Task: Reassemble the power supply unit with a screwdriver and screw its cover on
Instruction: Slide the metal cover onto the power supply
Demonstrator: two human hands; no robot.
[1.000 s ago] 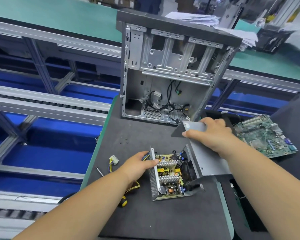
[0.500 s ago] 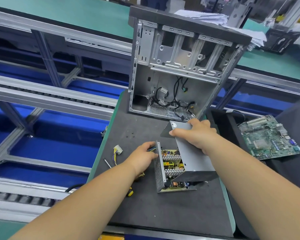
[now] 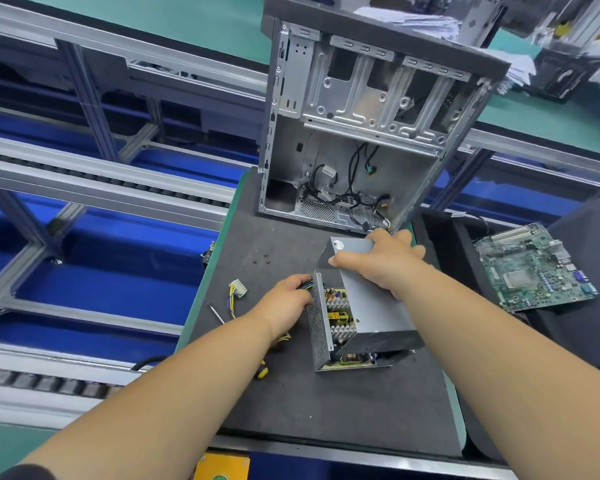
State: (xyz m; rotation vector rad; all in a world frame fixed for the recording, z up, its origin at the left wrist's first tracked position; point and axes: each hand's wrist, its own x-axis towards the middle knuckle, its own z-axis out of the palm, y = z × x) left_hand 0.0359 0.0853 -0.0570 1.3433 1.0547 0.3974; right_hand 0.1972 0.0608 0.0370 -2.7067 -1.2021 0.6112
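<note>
Right hand [image 3: 383, 263] grasps the smooth grey sheet-metal cover [image 3: 371, 299]; left hand [image 3: 288, 303] grips the perforated steel power-supply base [image 3: 321, 327].

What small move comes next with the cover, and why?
Probably lower the cover fully onto the power supply base until its edges seat. The right hand holds it tilted, with the circuit board exposed, while the left hand steadies the mesh side. The screwdriver lies untouched on the mat.
</note>
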